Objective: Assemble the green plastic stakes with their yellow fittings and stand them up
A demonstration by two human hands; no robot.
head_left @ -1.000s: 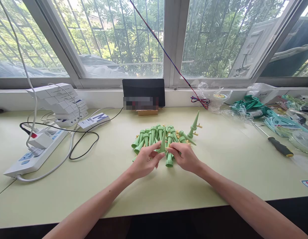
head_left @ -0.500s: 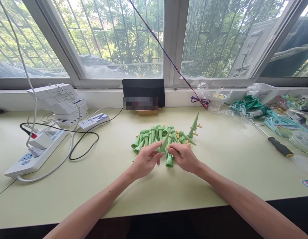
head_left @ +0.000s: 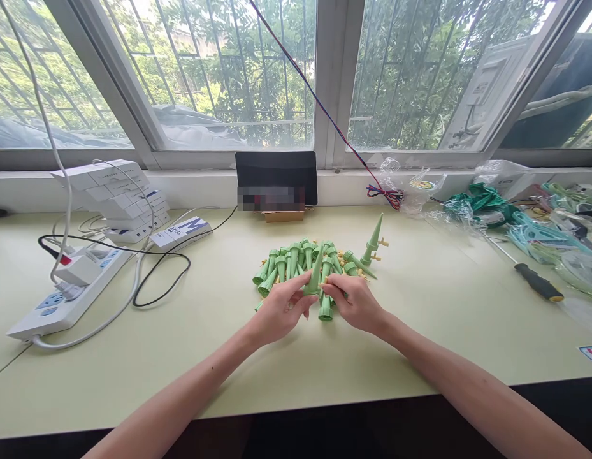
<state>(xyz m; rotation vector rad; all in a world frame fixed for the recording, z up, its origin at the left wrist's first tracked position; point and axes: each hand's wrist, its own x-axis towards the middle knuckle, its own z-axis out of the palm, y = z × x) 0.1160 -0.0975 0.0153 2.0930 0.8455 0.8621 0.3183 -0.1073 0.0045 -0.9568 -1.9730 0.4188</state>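
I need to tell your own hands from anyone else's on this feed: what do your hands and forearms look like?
Both the left hand and right hand are ungloved. No watch, bracelet or sleeve shows on either forearm, up to the picture's edge. Some fingers are partly hidden, so I can't rule out a ring.

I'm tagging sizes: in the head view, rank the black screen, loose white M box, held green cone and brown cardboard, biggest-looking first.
1. Black screen
2. Loose white M box
3. Held green cone and brown cardboard: too alike to rank
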